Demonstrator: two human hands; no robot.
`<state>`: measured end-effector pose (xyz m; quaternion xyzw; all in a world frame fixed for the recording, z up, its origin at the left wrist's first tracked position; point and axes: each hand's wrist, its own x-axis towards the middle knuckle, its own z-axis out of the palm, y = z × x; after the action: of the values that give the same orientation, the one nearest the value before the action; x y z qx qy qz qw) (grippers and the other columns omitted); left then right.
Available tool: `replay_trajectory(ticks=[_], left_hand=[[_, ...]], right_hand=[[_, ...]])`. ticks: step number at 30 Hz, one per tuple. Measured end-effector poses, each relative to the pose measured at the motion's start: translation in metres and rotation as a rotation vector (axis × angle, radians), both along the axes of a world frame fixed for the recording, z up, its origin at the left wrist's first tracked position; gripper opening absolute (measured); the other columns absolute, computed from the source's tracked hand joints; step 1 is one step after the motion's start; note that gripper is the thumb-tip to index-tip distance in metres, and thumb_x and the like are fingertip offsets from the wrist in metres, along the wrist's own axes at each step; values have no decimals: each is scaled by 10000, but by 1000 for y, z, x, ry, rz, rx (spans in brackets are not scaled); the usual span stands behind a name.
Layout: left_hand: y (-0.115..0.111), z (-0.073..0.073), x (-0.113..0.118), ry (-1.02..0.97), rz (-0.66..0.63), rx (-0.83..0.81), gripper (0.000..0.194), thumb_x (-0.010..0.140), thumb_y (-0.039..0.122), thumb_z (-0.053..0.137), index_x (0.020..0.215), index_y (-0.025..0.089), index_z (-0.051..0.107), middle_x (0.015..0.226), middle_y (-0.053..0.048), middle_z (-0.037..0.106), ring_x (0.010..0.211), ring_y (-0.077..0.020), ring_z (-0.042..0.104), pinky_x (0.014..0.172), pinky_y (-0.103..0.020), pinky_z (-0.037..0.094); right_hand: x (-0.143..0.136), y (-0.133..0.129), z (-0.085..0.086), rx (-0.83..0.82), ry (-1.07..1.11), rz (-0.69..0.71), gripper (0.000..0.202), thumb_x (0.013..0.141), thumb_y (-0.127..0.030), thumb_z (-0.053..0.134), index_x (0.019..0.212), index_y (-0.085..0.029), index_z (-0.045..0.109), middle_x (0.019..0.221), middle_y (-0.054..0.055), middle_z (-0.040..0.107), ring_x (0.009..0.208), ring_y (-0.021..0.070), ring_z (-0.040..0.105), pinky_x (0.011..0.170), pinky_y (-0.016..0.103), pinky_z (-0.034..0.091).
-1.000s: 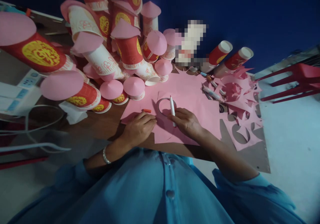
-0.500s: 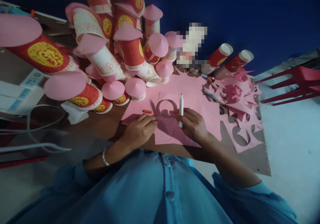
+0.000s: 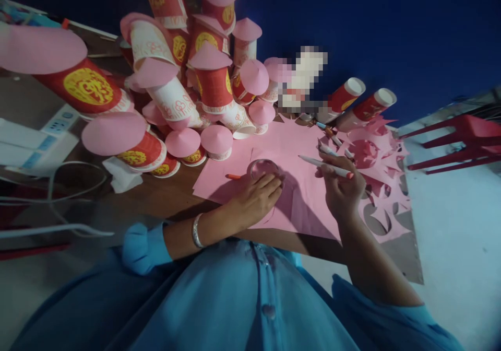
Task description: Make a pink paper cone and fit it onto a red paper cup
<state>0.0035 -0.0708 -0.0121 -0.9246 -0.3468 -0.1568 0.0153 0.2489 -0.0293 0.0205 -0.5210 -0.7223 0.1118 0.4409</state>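
Observation:
My left hand [image 3: 261, 198] lies over the near right side of a thin round ring [image 3: 254, 164], its fingers together and gripping it against the pink paper [image 3: 301, 194]. Part of the ring is hidden under those fingers. Raised over the right side of the paper, my right hand [image 3: 344, 184] is closed around a white marker [image 3: 323, 163]. The marker's fine tip points left and its red end shows by the fingers. An orange-red marker cap [image 3: 234, 176] lies on the paper left of the ring.
Many paper cups with pink cone tops [image 3: 211, 82] crowd the left and back. Two red cups [image 3: 344, 94] lean at back right. Cut pink scraps [image 3: 381, 178] and markers [image 3: 331, 137] lie at right. A red stool [image 3: 469, 134] stands beyond; white cables [image 3: 52, 189] hang left.
My left hand has moved right onto the ring. My right hand has let go of the ring and moved right and up, tilting the marker from upright to nearly level.

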Motion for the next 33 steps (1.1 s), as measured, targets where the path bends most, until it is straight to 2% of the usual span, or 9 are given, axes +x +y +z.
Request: replay_trajectory(ticks=[2,7,12,17,22,28,33], left_hand=[[5,-3,1,24,-3,-31,362,1037,100,479,1351,104,658,1462,-120,671,1381,-277,598,1182,-457,464],[9,-7,1,62,3,-129,412,1027,69,445,1380,140,646,1531,-121,616,1356,-250,614,1151,-447,482],[9,-15,0,38,-1,-175,441,1025,64,418,1415,126,613,1518,-142,622,1357,-237,611,1120,-426,504],[9,-15,-2,31,-4,-132,429,1023,59,428,1421,78,586,1465,-151,663,1363,-223,613,1134,-373,495],[8,-15,-1,54,-10,-92,397,1032,55,424,1384,62,607,1447,-154,677,1335,-227,640,1151,-365,488],[10,-23,1,35,-18,-80,405,1022,52,433,1382,67,617,1414,-151,697,1374,-220,615,1171,-359,468],[12,-28,1,33,-34,-69,409,1020,50,423,1378,69,621,1428,-150,687,1398,-205,592,1199,-344,428]], right_hand=[[2,0,-2,-65,24,-8,243,1012,-405,621,1109,-224,750,896,66,765,731,219,728,751,421,621],[0,-1,-4,-94,13,-5,198,992,-386,646,1046,-233,759,852,47,758,740,218,737,732,399,614],[-7,6,-7,-192,162,6,225,973,-419,687,1061,-213,700,820,27,739,680,186,735,647,337,621],[-29,28,0,-298,311,129,311,935,-511,724,927,-204,673,785,12,703,640,153,698,575,283,593],[-56,56,7,-506,376,277,459,839,-629,783,886,-189,661,670,-8,680,581,140,661,558,265,569],[-84,80,7,-629,235,467,484,854,-647,749,863,-175,641,687,3,689,579,124,627,567,248,504],[-97,92,9,-638,65,525,490,880,-657,707,865,-171,638,673,14,687,580,132,619,566,246,461]])
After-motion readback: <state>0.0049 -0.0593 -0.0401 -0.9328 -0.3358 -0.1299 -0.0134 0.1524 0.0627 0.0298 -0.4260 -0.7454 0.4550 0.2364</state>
